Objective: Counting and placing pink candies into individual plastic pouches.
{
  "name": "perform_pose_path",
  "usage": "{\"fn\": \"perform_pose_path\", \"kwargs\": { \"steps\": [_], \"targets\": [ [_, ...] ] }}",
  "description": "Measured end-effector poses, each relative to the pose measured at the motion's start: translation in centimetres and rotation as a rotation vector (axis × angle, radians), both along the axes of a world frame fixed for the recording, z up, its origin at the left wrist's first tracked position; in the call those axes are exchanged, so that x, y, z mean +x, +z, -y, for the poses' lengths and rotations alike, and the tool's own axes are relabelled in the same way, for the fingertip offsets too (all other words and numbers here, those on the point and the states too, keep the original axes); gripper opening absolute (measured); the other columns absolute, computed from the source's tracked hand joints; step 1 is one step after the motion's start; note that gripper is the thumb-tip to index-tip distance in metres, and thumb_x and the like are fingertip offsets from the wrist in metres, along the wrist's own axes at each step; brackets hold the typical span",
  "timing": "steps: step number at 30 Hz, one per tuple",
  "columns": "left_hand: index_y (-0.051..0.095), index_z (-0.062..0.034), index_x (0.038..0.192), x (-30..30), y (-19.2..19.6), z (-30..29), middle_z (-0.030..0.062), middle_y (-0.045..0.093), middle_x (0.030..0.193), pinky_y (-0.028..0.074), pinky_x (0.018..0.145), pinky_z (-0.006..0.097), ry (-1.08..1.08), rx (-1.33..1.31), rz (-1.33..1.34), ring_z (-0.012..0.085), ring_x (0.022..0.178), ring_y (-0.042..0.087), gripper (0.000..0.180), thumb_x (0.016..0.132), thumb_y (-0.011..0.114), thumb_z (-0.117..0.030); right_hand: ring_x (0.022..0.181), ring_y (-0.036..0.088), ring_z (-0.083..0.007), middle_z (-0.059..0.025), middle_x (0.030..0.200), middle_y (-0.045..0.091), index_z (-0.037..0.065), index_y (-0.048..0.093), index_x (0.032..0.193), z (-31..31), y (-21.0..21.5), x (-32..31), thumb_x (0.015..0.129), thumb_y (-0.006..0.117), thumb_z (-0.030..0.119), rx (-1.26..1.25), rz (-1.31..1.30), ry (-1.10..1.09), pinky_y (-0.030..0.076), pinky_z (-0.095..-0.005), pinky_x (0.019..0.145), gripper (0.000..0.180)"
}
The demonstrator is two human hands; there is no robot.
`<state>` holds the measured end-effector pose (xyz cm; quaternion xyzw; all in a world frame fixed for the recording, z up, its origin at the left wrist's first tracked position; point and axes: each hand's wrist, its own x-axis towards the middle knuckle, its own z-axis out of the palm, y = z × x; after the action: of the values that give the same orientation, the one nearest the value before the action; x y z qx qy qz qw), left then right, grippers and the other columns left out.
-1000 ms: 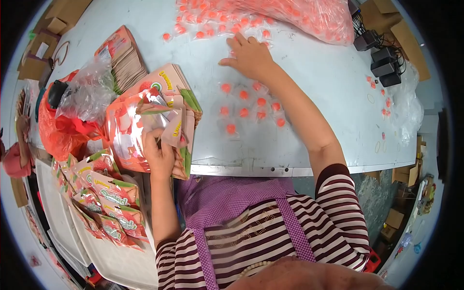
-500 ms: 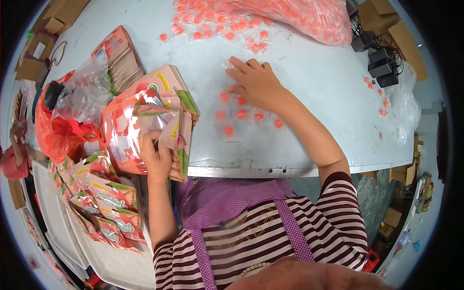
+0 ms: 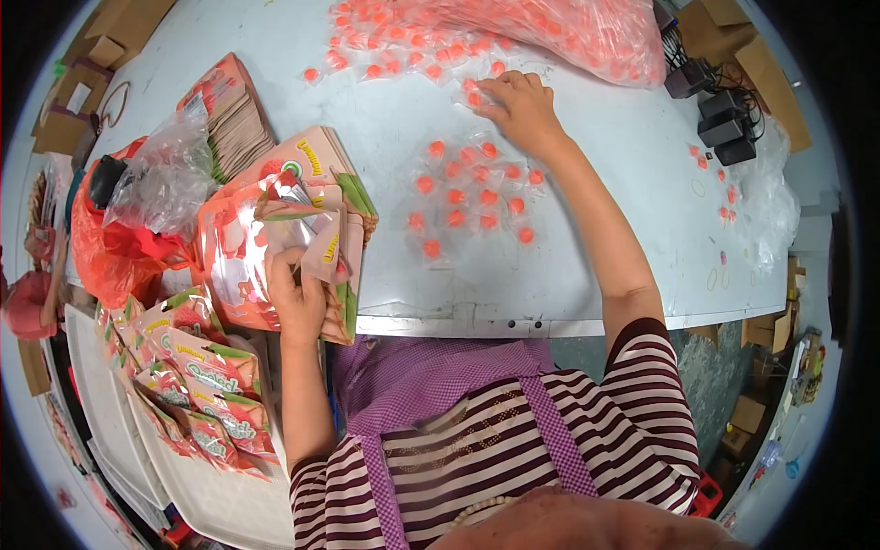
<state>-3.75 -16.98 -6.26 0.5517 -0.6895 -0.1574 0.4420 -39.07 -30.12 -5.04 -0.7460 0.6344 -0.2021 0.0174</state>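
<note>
My left hand (image 3: pixel 296 301) is curled round the edge of a pink and green pouch (image 3: pixel 323 247) with a shiny clear window, lying on a stack of similar pouches (image 3: pixel 353 197). My right hand (image 3: pixel 524 112) reaches across the table, its thumb and fingers closing at a couple of small red wrapped candies (image 3: pixel 471 90). A group of the same candies (image 3: pixel 456 196), each in clear wrap, lies spread on the table between my hands. Beyond my right hand are a loose heap of candies (image 3: pixel 394 46) and a big clear bag (image 3: pixel 587 41) full of them.
Another pouch stack (image 3: pixel 234 110) stands at the far left beside a red plastic bag (image 3: pixel 110 234) and crumpled clear plastic. Filled pouches (image 3: pixel 211 376) lie on a white tray (image 3: pixel 234 504) at lower left. Black power adapters (image 3: pixel 724 124) and clear plastic sit at the right. A co-worker (image 3: pixel 32 302) is at far left.
My right hand has moved away from the spread candies, farther out to loose ones by the heap, uncovering more of the group. My left hand stays on the pouch.
</note>
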Motion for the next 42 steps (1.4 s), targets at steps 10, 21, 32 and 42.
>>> {"fn": "perform_pose_path", "kwargs": {
  "steps": [10, 21, 32, 42],
  "targets": [
    [0.051, 0.0004, 0.082, -0.1, 0.2, 0.0, 0.0115, 0.049, 0.081, 0.041, 0.067, 0.031, 0.012, -0.015, 0.029, 0.0251, 0.075, 0.049, 0.008, 0.076, 0.054, 0.003, 0.105, 0.043, -0.0227, -0.0063, 0.108, 0.053, 0.015, 0.059, 0.111, -1.7, 0.7, 1.6, 0.083, 0.058, 0.030, 0.025, -0.007, 0.133, 0.029, -0.0363, 0.092, 0.032],
    [0.050, 0.0003, 0.082, -0.4, 0.5, -0.4, 0.0098, 0.048, 0.085, 0.040, 0.070, 0.028, -0.006, 0.000, -0.075, 0.0213, 0.075, 0.049, 0.009, 0.076, 0.055, 0.003, 0.122, 0.033, -0.0295, -0.0113, 0.132, 0.041, 0.019, 0.052, 0.122, -5.9, 2.7, 4.2, 0.080, 0.060, 0.034, 0.244, -0.033, 0.262, 0.025, -0.0447, 0.101, 0.045],
    [0.059, -0.0066, 0.088, -0.6, 1.4, 0.1, 0.0153, 0.045, 0.106, 0.039, 0.088, 0.035, -0.112, -0.156, 0.017, 0.0326, 0.096, 0.049, 0.033, 0.061, 0.050, 0.011, 0.118, 0.035, -0.0363, -0.0104, 0.130, 0.042, 0.020, 0.055, 0.117, -7.8, 0.4, 8.2, 0.070, 0.067, 0.041, 0.024, -0.132, 0.335, 0.026, -0.0523, 0.095, 0.053],
    [0.058, -0.0011, 0.074, -4.1, 8.8, 0.2, 0.0236, 0.045, 0.127, 0.033, 0.097, 0.044, -0.342, -0.152, 0.165, 0.0404, 0.118, 0.041, 0.018, 0.065, 0.071, -0.010, 0.071, 0.050, -0.0201, -0.0024, 0.074, 0.054, 0.011, 0.058, 0.073, -7.8, -0.5, 7.3, 0.075, 0.066, 0.023, -0.156, 0.021, 0.342, 0.040, -0.0288, 0.058, 0.014]
  ]
}}
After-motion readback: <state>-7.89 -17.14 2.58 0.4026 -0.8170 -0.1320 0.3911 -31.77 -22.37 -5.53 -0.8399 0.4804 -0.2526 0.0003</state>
